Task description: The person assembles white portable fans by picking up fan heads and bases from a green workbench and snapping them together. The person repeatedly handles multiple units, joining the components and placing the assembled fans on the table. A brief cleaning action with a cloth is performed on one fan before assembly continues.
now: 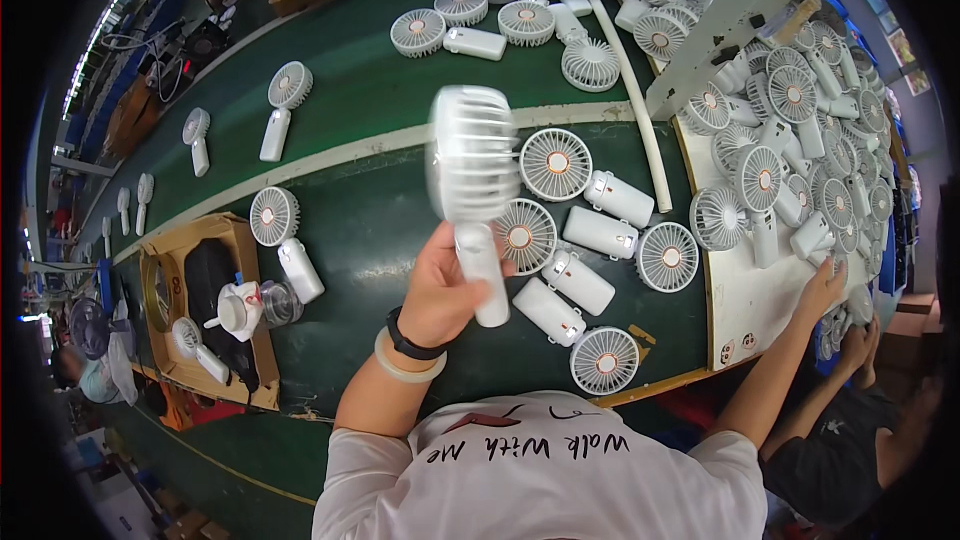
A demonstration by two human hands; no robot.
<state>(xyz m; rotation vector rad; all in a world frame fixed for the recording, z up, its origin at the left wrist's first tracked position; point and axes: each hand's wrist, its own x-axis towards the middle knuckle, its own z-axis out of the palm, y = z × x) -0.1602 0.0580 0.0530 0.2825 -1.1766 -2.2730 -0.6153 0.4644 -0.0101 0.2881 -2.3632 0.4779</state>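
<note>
My left hand [440, 285] is wrapped round the handle of a white handheld fan [478, 275], lifted over the green table. The fan's round head is blurred by motion. Far to the right, my right hand [822, 288] reaches the edge of a pile of white handheld fans [790, 95], close to a fan with its handle low [812, 236]. How its fingers are placed is too small to make out. Just right of the held fan, several more fans lie on the table, among them one with an orange-ringed centre [556, 164] and another near the front edge [604, 360].
A cardboard box [262, 360] with a black item stands at left, a white cup-like container [240, 310] beside it. Single fans [290, 85] lie along the green belt [350, 70]. A white pipe [640, 120] and metal post [705, 50] stand by the pile. A co-worker's hands [858, 348] are at right.
</note>
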